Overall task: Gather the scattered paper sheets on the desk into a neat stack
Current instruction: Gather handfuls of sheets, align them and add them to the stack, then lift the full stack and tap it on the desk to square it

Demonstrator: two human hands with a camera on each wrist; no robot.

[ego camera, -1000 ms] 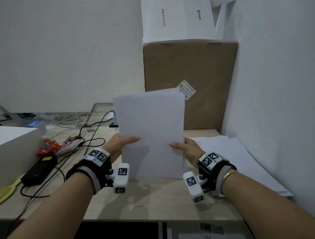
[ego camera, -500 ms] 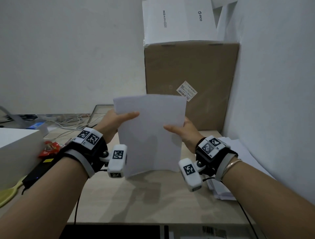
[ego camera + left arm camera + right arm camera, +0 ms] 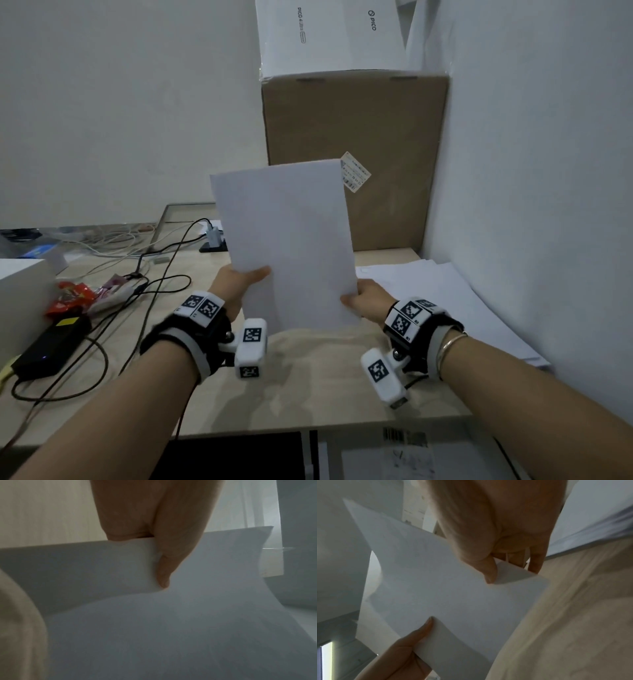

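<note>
I hold a bundle of white paper sheets upright, its lower edge just above the light wooden desk. My left hand grips its left edge, thumb across the front. My right hand pinches the lower right corner between thumb and fingers. In the left wrist view my thumb lies on the sheets. In the right wrist view the bundle is pinched by my right hand, with my left hand on the opposite edge. More white sheets lie loosely spread on the desk by the right wall.
A tall cardboard box with a white box on top stands at the back. Black cables, a black power brick and red snack wrappers cover the left side, beside a white box.
The bundle and both hands have come down from the raised position of half a second ago, closer to the desk. Both hands keep their hold on it.
</note>
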